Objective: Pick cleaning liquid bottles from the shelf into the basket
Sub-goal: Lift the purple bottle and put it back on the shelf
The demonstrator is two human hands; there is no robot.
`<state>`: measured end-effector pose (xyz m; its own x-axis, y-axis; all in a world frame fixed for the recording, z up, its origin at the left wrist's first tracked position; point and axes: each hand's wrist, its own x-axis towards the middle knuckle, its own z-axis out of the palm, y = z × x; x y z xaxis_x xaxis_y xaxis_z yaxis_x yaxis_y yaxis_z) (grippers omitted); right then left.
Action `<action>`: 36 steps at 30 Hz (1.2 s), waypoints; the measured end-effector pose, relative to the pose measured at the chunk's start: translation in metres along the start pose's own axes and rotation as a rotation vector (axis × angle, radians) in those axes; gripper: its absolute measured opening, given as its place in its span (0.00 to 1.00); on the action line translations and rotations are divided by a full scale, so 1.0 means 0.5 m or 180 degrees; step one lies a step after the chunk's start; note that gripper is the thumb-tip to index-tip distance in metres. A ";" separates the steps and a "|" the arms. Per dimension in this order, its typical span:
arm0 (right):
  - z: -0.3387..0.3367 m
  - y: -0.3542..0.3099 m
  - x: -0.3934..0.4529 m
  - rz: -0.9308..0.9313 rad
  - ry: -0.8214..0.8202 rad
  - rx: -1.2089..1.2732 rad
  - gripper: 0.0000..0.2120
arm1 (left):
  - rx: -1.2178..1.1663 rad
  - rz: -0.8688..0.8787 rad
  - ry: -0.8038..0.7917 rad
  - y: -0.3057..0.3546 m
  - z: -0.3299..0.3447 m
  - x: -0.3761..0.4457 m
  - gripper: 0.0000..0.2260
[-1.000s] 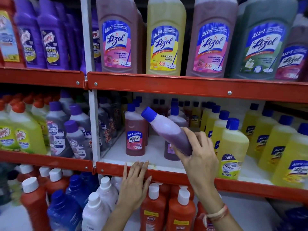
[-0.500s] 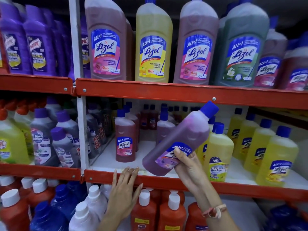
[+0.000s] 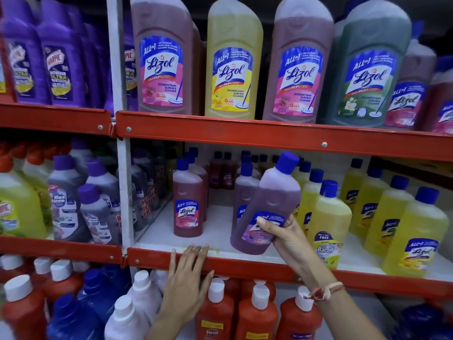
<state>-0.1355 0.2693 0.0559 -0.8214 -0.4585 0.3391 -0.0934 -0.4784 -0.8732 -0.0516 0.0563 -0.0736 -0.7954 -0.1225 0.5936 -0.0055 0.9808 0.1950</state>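
**Your hands at this moment**

Your right hand [image 3: 282, 238] gripped the purple bottle [image 3: 267, 207] low on its body, fingers across the label, wrist angled up-left. Your left hand [image 3: 187, 283] lay flat, fingers spread, pointing upward, empty.

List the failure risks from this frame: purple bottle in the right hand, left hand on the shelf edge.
1. The right hand grips the purple Lizol bottle only at its lower label, tilted; it could slip or tip.
2. Its base hangs near the yellow Bactin bottle and the purple bottle behind; swinging out may knock them.
3. No basket is visible, so the drop may be unsighted.
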 end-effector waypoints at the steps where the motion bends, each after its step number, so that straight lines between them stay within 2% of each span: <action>1: -0.003 0.007 0.006 0.0035 0.0064 -0.0093 0.39 | 0.0010 0.0007 -0.0004 -0.001 0.001 0.000 0.24; 3: -0.012 0.021 0.017 0.0146 0.0211 -0.0248 0.39 | 0.0025 0.0031 -0.0008 -0.002 0.002 0.001 0.25; 5: -0.020 0.036 0.026 0.0276 0.0326 -0.0382 0.34 | 0.0018 0.0052 -0.0012 -0.004 0.002 0.001 0.25; 10: -0.026 0.068 0.032 0.0457 0.0397 -0.0518 0.29 | 0.0004 0.0093 0.0028 -0.006 0.004 -0.001 0.25; 26: -0.005 0.088 0.032 0.0637 0.0468 -0.0921 0.34 | -0.0001 0.0104 -0.0013 -0.009 0.005 -0.005 0.26; 31: -0.008 0.074 0.011 0.0380 0.0640 -0.1326 0.40 | -0.0192 -0.0015 0.0173 0.020 -0.010 -0.004 0.25; 36: -0.054 0.008 -0.046 -0.0541 0.0796 -0.2171 0.27 | -0.0689 0.0155 0.0618 0.099 -0.029 -0.009 0.20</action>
<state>-0.1321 0.2981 0.0353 -0.8604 -0.1966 0.4702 -0.4921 0.0808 -0.8668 -0.0395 0.1031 -0.0557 -0.6605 -0.1235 0.7406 0.1759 0.9335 0.3125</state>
